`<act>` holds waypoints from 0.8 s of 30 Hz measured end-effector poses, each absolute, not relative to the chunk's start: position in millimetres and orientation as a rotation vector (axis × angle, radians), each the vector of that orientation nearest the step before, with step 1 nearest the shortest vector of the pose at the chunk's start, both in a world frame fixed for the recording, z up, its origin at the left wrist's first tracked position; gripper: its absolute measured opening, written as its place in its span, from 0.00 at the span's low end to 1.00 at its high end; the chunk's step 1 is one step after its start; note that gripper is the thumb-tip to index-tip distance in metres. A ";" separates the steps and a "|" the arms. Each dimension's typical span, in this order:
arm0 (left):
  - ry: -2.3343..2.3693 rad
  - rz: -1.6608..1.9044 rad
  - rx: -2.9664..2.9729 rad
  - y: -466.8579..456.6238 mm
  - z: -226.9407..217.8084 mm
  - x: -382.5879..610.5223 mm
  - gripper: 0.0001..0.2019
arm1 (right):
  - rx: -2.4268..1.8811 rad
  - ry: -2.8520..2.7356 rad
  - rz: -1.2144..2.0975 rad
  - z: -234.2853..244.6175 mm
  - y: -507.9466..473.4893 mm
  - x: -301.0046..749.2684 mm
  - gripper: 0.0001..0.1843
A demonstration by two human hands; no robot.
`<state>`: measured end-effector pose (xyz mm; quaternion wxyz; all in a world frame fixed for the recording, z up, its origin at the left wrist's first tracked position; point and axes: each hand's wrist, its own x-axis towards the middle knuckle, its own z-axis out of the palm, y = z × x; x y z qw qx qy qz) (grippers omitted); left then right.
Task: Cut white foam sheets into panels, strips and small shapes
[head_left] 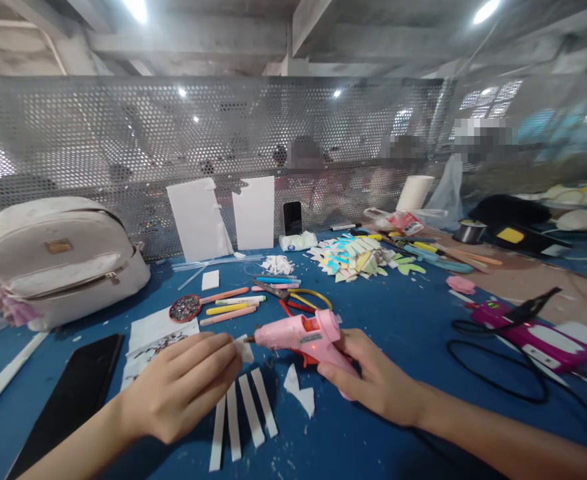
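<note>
My right hand (368, 380) is wrapped round the handle of a pink hot glue gun (293, 333), its nozzle pointing left. Pinched in my left hand (193, 380) is a small white piece of foam board or card (244, 348), right at the nozzle tip; my fingers hide part of it. Below lie several narrow white strips (250, 410), side by side on the blue table. Torn white scraps (300, 393) rest under the glue gun. Scissors (273, 289) with red and yellow handles lie just behind it.
Markers (230, 307) and a dish of dark glittery bits (185, 308) lie behind my left hand. A black phone (68, 400) and white backpack (63, 260) are at left. Coloured paper scraps (356, 257) are heaped behind. At right, a purple power strip (533, 340) trails a black cable (493, 387).
</note>
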<state>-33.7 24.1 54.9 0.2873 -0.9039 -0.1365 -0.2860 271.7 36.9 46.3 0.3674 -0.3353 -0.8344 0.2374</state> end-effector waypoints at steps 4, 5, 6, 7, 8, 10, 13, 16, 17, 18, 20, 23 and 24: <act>-0.389 -0.801 -2.420 24.7 49.2 -36.5 0.11 | -0.876 -2.130 0.588 44.8 36.9 272.1 0.17; -0.395 -0.808 -2.417 24.8 47.6 -37.4 0.11 | -0.883 -2.129 0.585 44.3 37.0 272.5 0.18; -0.397 -0.808 -2.415 24.8 46.4 -38.2 0.11 | -0.886 -2.129 0.583 43.8 37.1 272.9 0.18; -0.395 -0.802 -2.415 24.7 45.7 -38.7 0.11 | -0.884 -2.132 0.584 43.4 37.3 273.3 0.18; -0.395 -0.794 -2.418 24.6 45.7 -38.8 0.11 | -0.880 -2.137 0.587 43.2 37.5 273.6 0.17; -0.395 -0.786 -2.427 24.3 47.2 -38.0 0.12 | -0.867 -2.146 0.593 43.1 37.7 274.0 0.17; -0.402 -0.788 -2.438 24.1 51.1 -35.5 0.12 | -0.862 -2.138 0.592 43.2 37.6 273.9 0.18; -0.393 -0.795 -2.419 24.0 53.8 -34.3 0.12 | -0.874 -2.111 0.588 43.3 37.2 274.1 0.19; -0.387 -0.794 -2.413 23.9 54.2 -34.3 0.12 | -0.875 -2.111 0.590 43.4 37.1 274.3 0.19; -0.384 -0.798 -2.405 23.8 54.5 -34.4 0.12 | -0.873 -2.115 0.594 43.5 37.0 274.5 0.19; -0.384 -0.784 -2.405 23.3 54.8 -34.6 0.13 | -0.867 -2.129 0.605 43.5 36.9 274.7 0.19; -0.392 -0.770 -2.410 23.1 54.9 -34.3 0.13 | -0.865 -2.122 0.618 42.9 36.8 274.7 0.20; -0.391 -0.773 -2.406 23.2 55.0 -34.1 0.13 | -0.871 -2.114 0.620 42.6 36.8 274.6 0.20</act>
